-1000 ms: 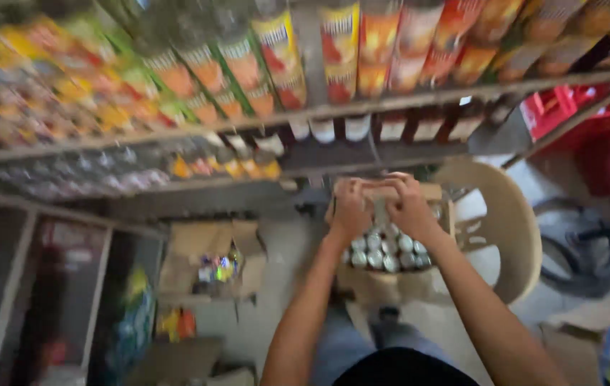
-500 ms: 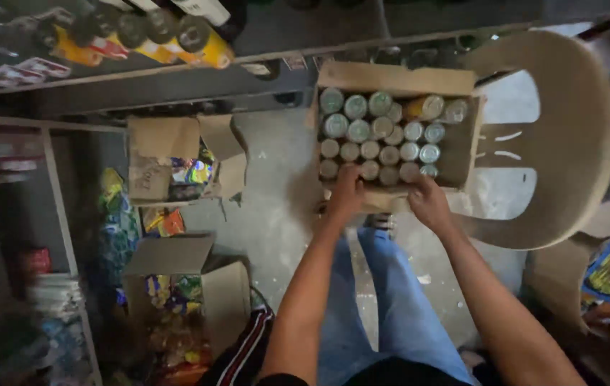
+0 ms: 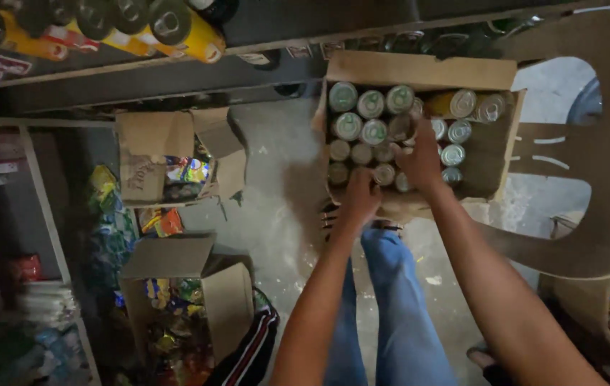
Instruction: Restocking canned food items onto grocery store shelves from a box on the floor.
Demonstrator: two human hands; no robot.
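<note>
Both hands are in the carton of tins (image 3: 419, 129) now, resting on the tan plastic chair (image 3: 605, 214) at one o'clock. Left hand (image 3: 359, 202) is curled on the near edge; right hand (image 3: 419, 161) has its fingers closed over a can (image 3: 399, 129). Rigid, smooth metal, likely weighty: grip the sides.

Two open cardboard boxes (image 3: 176, 154) (image 3: 183, 286) of colourful snack packets sit on the concrete floor (image 3: 276, 214). Yellow cans (image 3: 183, 32) line a shelf above. A beige plastic chair (image 3: 598, 164) stands at the right.
</note>
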